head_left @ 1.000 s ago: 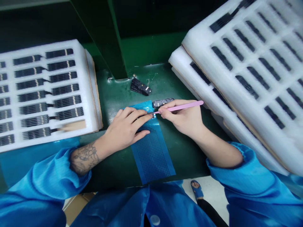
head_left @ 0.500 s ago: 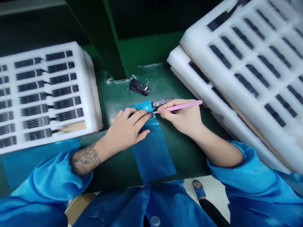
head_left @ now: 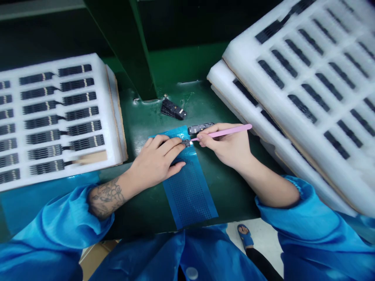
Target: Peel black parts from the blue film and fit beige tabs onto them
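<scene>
My right hand point(head_left: 228, 146) pinches pink tweezers point(head_left: 225, 132), whose tip points left onto the upper end of a blue perforated sheet point(head_left: 190, 191) lying on the green table. My left hand point(head_left: 156, 160) rests on that sheet with its fingers curled, the fingertips pressed on a small dark part point(head_left: 185, 143) right at the tweezers' tip. A long dark component point(head_left: 200, 127) lies just behind my right fingers.
A white foam tray point(head_left: 55, 117) with rows of dark parts sits at the left. Stacked foam trays point(head_left: 299, 89) of similar parts lean at the right. A small pile of dark parts point(head_left: 173, 109) lies by a green post point(head_left: 129, 47).
</scene>
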Motion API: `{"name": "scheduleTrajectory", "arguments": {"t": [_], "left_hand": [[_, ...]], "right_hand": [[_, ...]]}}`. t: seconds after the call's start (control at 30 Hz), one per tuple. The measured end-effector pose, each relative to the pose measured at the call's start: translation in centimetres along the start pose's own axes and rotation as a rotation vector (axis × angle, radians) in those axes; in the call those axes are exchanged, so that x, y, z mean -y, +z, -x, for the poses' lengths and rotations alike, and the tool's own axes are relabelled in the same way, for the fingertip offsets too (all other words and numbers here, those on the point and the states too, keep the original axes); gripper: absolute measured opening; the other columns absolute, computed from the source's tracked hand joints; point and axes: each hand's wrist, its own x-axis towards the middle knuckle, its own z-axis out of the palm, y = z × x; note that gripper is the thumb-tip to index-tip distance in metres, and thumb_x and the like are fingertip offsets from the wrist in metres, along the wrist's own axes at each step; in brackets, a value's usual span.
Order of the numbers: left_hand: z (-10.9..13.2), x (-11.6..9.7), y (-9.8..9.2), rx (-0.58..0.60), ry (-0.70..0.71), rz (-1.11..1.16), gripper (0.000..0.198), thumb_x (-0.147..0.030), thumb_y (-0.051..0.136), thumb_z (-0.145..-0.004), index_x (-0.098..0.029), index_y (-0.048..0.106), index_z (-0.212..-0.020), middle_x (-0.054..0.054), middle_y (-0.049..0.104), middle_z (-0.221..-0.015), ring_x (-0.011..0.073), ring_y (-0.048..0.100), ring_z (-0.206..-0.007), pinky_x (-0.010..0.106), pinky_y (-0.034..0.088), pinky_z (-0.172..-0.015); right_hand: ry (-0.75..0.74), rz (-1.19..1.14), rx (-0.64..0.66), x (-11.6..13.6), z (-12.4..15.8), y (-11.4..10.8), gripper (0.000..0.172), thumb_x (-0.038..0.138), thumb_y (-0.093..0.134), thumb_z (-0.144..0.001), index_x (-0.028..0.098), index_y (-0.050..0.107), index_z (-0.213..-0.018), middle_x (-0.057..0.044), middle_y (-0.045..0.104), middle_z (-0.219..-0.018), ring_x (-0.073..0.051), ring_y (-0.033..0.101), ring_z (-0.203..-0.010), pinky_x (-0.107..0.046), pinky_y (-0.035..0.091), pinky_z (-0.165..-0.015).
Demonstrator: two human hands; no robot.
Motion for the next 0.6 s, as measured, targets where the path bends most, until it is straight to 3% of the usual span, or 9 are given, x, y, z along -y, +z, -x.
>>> {"name": "scheduleTrajectory", "arguments": {"t": [0.6], "left_hand": [[-0.11,0.58,0.51,-0.023,0.013,0.01,0.044,-0.04,0.061,-0.098,-0.013,0.062,-0.133,0.013,0.067,-0.134,0.0292,0.058,-0.109,0.045,0.052,-0.084]], "right_hand": [[-0.003,0.053,0.003,-0.2,0.01,-0.51,0.015,0.032,0.08,-0.078,0.018,0.078,-0.075,-0.005,0.076,-0.07,-0.016,0.067,-0.059,-0.027,0.05,-0.054]]}}
